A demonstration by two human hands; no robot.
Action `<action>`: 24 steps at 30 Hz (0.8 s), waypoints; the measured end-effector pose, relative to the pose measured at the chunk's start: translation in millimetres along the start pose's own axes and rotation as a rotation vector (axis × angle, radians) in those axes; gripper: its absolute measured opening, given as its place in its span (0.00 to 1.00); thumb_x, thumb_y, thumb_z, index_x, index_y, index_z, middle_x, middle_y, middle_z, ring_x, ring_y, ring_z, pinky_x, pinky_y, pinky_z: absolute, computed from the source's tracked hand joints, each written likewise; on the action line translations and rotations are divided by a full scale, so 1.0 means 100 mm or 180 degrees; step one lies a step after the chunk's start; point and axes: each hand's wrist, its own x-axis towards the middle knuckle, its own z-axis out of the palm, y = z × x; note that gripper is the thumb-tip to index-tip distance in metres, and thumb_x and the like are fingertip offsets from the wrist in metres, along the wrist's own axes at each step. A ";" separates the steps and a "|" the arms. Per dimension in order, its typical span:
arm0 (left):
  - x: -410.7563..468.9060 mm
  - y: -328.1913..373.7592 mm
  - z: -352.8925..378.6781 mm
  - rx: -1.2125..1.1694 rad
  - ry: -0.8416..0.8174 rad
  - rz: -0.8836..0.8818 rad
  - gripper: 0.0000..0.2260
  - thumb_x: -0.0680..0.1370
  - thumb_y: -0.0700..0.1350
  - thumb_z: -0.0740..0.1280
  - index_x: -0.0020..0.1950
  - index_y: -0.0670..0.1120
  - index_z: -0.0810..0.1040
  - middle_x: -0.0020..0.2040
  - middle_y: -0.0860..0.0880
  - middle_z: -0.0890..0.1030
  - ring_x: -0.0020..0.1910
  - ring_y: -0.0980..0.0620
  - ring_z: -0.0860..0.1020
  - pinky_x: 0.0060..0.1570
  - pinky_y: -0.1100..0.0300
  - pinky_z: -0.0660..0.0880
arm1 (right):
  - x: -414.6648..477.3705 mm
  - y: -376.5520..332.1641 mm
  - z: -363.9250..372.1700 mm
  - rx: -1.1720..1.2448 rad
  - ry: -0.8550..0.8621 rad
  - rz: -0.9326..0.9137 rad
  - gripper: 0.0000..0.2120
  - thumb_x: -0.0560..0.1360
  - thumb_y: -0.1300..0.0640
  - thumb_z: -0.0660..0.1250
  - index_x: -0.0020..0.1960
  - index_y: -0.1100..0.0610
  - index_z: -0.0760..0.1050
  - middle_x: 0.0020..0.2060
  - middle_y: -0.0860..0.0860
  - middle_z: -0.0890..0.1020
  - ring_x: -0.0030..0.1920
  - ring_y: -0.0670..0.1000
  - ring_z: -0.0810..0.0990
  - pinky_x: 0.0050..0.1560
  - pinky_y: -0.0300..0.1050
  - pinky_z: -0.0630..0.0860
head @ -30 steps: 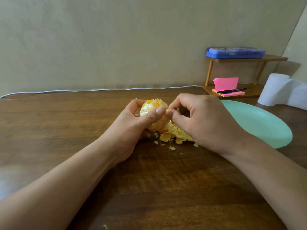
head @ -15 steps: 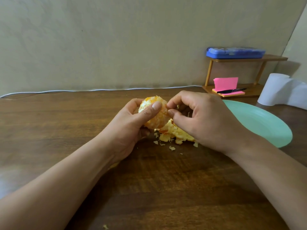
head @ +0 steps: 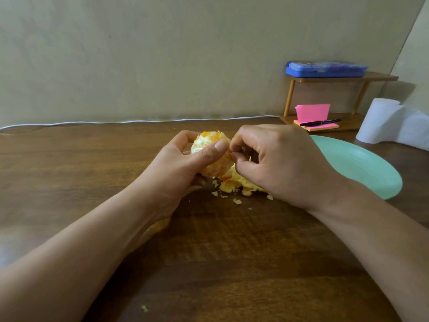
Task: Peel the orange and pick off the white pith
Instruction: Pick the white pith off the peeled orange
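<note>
Above the surface [head: 232,263], the left hand [head: 176,168] holds the peeled orange [head: 217,166] in its grip; the right hand [head: 285,163] pinches its pith [head: 199,145].

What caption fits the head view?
Left hand holds the orange; right hand pinches at it above peel scraps on the table.

Orange [head: 217,167] above peel pile [head: 232,186] on table [head: 209,252], plate [head: 362,163] to right, shelf [head: 380,77] behind plate

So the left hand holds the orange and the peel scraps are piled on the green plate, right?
Not quite. The head view shows the left hand holding the orange, but the peel scraps lie on the wooden table, not on the green plate.
</note>
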 end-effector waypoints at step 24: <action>-0.02 0.02 0.02 -0.0483 -0.0313 -0.0725 0.21 0.70 0.60 0.74 0.57 0.49 0.86 0.46 0.45 0.81 0.39 0.51 0.77 0.31 0.64 0.73 | -0.01 -0.05 0.06 0.0657 0.0280 0.0070 0.03 0.77 0.60 0.73 0.47 0.54 0.80 0.38 0.46 0.81 0.39 0.49 0.80 0.38 0.47 0.78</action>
